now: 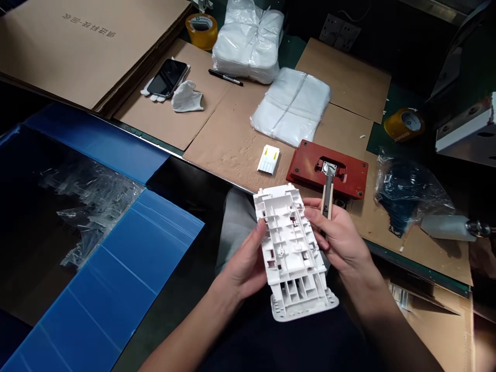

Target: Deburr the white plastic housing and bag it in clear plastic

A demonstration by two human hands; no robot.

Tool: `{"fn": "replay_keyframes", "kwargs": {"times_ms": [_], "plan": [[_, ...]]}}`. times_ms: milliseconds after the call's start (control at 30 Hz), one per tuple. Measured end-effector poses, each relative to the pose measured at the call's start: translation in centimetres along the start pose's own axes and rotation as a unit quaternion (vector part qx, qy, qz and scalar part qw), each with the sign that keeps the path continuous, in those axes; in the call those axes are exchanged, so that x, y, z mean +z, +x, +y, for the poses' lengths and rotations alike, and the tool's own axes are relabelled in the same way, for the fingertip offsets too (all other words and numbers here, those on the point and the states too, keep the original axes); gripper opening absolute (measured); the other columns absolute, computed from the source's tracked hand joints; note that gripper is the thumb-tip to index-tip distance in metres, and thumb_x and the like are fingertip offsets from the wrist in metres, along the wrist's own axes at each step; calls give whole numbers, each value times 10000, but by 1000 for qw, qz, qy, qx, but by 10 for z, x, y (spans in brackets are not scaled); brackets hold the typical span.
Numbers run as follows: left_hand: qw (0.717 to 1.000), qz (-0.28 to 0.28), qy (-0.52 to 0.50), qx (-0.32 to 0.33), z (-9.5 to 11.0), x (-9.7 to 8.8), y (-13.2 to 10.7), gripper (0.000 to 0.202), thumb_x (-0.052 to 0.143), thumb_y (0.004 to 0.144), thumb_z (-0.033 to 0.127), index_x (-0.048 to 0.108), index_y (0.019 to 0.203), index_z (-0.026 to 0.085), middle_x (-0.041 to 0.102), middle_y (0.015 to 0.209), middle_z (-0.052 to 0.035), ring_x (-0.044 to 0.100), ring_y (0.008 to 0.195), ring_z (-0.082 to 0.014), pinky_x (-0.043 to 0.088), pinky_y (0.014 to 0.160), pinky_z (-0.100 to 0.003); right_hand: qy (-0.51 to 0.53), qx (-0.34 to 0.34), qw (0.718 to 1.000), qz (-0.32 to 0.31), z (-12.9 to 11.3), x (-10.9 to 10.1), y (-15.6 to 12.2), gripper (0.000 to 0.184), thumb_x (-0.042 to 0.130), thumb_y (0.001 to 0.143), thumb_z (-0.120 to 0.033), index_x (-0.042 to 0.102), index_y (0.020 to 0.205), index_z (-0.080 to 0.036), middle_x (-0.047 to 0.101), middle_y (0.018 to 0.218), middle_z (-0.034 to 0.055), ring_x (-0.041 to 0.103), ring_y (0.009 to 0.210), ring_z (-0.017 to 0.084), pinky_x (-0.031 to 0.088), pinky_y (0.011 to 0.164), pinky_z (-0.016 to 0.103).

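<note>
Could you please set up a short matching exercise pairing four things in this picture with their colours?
Things:
1. moulded plastic part held in both hands
2. fixture plate on the bench
3. tape roll at the far edge
4. corrugated box flaps on the left

Colours:
A. blue
B. yellow
C. white
D. red

Pairs: 1-C, 2-D, 3-B, 4-A
</note>
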State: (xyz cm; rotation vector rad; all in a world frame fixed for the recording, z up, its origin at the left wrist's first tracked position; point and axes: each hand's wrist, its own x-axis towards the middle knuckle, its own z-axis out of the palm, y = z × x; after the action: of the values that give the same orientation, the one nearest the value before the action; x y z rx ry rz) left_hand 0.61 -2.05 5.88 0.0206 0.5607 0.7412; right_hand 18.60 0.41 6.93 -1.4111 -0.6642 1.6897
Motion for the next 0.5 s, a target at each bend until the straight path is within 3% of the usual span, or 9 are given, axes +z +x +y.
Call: {"fn": "replay_keyframes", "kwargs": {"times_ms": [133, 233, 367, 500], "plan": [[995, -69, -63, -34, 4, 0, 1, 735, 709, 795, 632, 600, 1314, 124, 657, 1314, -176, 551, 1297, -389, 385, 1126, -519, 19, -14, 1000, -8, -1, 6, 11, 373, 818, 782, -343, 651, 1056, -152, 504, 511, -88, 258, 352, 14, 162, 360, 181], [994, -87, -60, -29, 3, -7, 0, 740, 647, 816, 679, 608, 1308, 127, 648, 1331, -171, 518, 1331, -392, 370, 1135, -525, 31, -19, 999, -4, 0, 11, 14, 412, 831, 764, -346, 642, 1070, -145, 459, 465, -108, 250, 347, 17, 149, 363, 181], [997, -75, -22, -25, -1, -6, -2, 824, 507, 834, 781, 570, 1355, 145, 649, 1324, -179, 540, 1309, -392, 412, 1098, -536, -2, -33, 999, -11, 0, 13, 15, 417, 820, 774, -398, 648, 1059, -146, 474, 508, -95, 276, 370, 23, 168, 374, 183], [999, -37, -6, -16, 2, 4, -7, 845, 440, 846, 804, 511, 1416, 184, 662, 1306, -165, 579, 1268, -382, 449, 1065, -533, -109, -73, 991, 33, -5, -4, 10, 431, 725, 853, -498, 663, 1117, -163, 581, 727, -22, 368, 450, 39, 243, 399, 191]]}}
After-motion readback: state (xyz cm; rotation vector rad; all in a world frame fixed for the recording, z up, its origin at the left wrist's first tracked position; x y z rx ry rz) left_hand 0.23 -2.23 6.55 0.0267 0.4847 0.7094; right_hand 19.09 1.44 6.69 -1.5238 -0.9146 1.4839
